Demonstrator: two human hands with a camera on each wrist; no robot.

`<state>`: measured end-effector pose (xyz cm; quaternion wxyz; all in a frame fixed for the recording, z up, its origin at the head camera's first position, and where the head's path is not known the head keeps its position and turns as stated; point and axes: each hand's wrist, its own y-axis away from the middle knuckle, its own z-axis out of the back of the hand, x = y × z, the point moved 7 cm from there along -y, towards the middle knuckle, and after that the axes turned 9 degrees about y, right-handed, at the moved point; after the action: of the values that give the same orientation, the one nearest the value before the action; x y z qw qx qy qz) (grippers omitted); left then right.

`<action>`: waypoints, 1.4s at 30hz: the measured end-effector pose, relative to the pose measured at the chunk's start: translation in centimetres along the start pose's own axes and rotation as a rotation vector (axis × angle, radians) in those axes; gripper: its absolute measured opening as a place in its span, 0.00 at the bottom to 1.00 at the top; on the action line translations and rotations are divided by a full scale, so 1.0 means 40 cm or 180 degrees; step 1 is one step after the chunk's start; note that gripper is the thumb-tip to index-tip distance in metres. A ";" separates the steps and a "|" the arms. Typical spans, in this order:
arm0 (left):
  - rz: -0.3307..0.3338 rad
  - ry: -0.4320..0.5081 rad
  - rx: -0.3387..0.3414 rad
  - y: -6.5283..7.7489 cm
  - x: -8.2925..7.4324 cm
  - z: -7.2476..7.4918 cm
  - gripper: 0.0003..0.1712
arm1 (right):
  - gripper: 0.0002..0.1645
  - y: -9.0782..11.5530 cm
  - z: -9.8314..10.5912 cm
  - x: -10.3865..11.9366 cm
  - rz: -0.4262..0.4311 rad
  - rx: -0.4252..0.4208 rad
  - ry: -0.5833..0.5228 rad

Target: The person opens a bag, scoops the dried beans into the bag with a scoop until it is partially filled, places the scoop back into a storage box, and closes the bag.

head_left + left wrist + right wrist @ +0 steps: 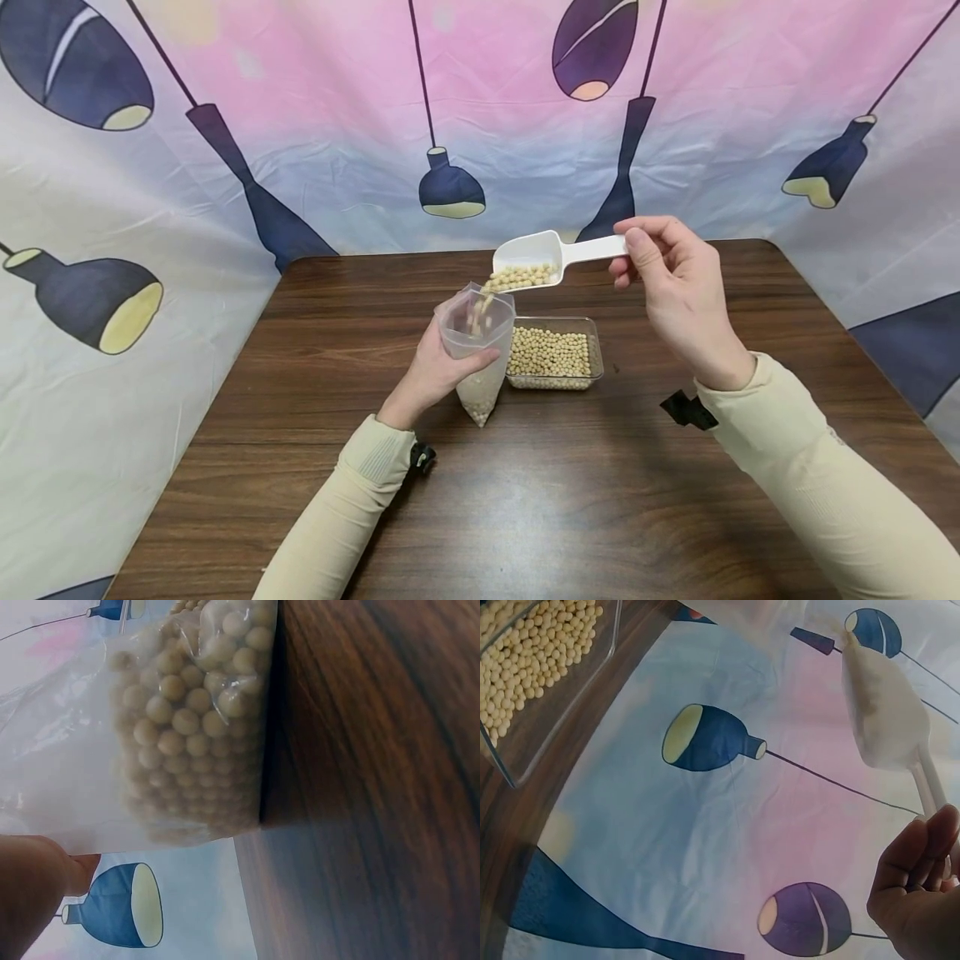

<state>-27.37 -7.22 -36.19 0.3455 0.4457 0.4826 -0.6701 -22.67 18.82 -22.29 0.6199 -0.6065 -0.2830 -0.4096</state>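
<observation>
My right hand (678,279) pinches the handle of a white plastic scoop (596,249), which tips toward the left. Soybeans (525,276) lie in the scoop and spill off its lip into a clear plastic bag (483,375). Around the upper part of that bag my left hand (442,367) is curled, with the thumb across its front and the mouth held open. In the left wrist view, beans (187,727) fill the bottom of the bag, close over the table. The right wrist view shows the scoop (881,709) from beneath, with beans showing faintly through it.
A clear rectangular container (596,367) of soybeans stands just right of the bag. Both are on a brown wooden table (570,500). Behind it hangs a cloth backdrop (337,167) printed with lamps. A small dark speck (616,367) lies beside the container.
</observation>
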 end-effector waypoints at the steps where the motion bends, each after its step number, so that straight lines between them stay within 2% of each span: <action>1: -0.0003 -0.0001 0.0006 0.000 0.001 -0.001 0.49 | 0.12 0.001 0.001 0.005 0.0039 -0.0009 0.0015; 4: 0.0010 0.0003 0.0006 0.002 0.002 -0.001 0.49 | 0.12 0.006 0.000 0.026 0.0197 -0.0041 0.0132; 6: 0.0087 0.0017 0.0023 0.007 -0.020 -0.005 0.49 | 0.11 0.015 -0.005 0.045 0.0380 -0.0065 0.0324; 8: 0.0159 0.0041 0.0040 0.011 -0.042 -0.010 0.49 | 0.10 0.027 -0.014 0.068 0.0662 -0.0077 0.0595; 11: 0.0226 0.0070 0.0069 0.015 -0.078 -0.018 0.48 | 0.09 0.052 -0.033 0.107 0.1267 -0.0170 0.1072; 15: 0.0178 0.0104 0.0104 0.013 -0.082 -0.021 0.47 | 0.14 0.087 -0.055 0.152 0.2099 -0.0437 0.1574; 17: 0.0154 0.0109 0.0121 0.013 -0.084 -0.022 0.47 | 0.15 0.100 -0.061 0.163 0.2411 -0.0532 0.1869; 19: 0.0123 0.0098 0.0128 0.012 -0.087 -0.023 0.47 | 0.12 0.101 -0.069 0.154 0.2550 -0.0409 0.2345; 20: 0.0098 0.0091 0.0127 0.012 -0.089 -0.023 0.47 | 0.09 0.098 -0.075 0.141 0.2574 -0.0251 0.2600; 22: 0.0061 0.0091 0.0126 0.012 -0.092 -0.023 0.47 | 0.09 0.089 -0.088 0.094 0.2509 0.0225 0.3103; 25: 0.0040 0.0093 0.0131 0.013 -0.093 -0.023 0.47 | 0.21 0.083 -0.106 -0.003 0.2202 0.0997 0.3716; 27: 0.0067 0.0102 0.0142 0.014 -0.090 -0.023 0.47 | 0.24 0.087 -0.109 -0.060 0.1994 0.1274 0.3943; 30: 0.0077 0.0116 0.0157 0.016 -0.087 -0.024 0.47 | 0.23 0.094 -0.112 -0.115 0.1779 0.1422 0.4130; 33: 0.0061 0.0111 0.0148 0.016 -0.086 -0.023 0.47 | 0.16 0.087 -0.105 -0.147 0.1400 0.1478 0.3955; 37: 0.0034 0.0104 0.0108 0.015 -0.089 -0.021 0.46 | 0.07 0.054 -0.070 -0.189 0.0614 0.1439 0.3423; 42: 0.0084 0.0102 0.0086 0.016 -0.087 -0.018 0.47 | 0.12 0.032 -0.018 -0.257 -0.0162 0.1298 0.2945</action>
<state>-25.35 -6.59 -33.28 0.3406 0.4674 0.4731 -0.6646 -26.87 19.73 -31.75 0.7760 -0.2211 -0.0676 -0.5868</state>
